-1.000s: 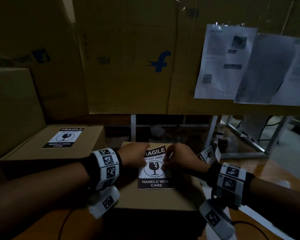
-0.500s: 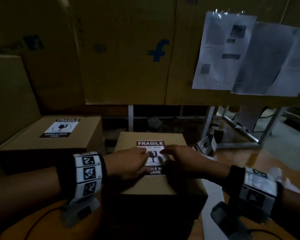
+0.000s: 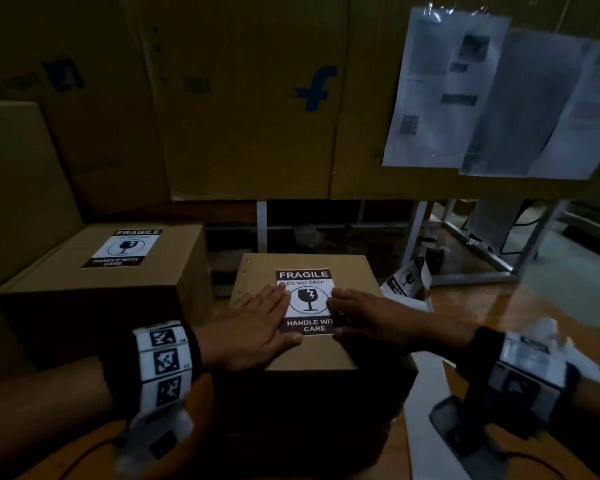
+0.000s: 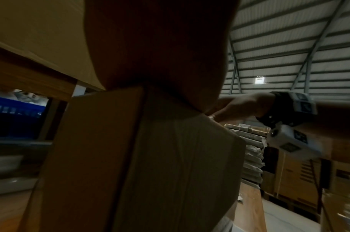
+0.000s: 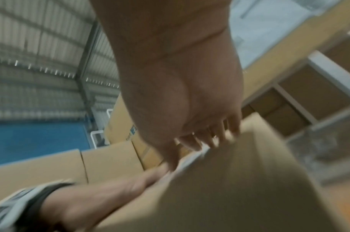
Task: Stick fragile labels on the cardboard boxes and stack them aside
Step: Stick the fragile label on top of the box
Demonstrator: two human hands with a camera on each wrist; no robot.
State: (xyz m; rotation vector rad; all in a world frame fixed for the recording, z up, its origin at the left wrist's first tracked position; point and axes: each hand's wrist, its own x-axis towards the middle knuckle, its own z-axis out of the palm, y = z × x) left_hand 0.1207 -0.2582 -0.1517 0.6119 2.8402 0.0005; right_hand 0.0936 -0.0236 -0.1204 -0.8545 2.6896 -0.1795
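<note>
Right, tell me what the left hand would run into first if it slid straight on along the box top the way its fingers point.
The left hand lies flat, fingers aimed up and right across the fragile label. Sliding on, it would probably meet the right hand first, pressed on the label's opposite edge.

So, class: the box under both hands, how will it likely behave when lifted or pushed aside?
The cardboard box probably stays stiff: its edges look crisp under the left hand and right hand. Flat faces suggest it slides, not rolls. Its weight cannot be judged from these views.
</note>
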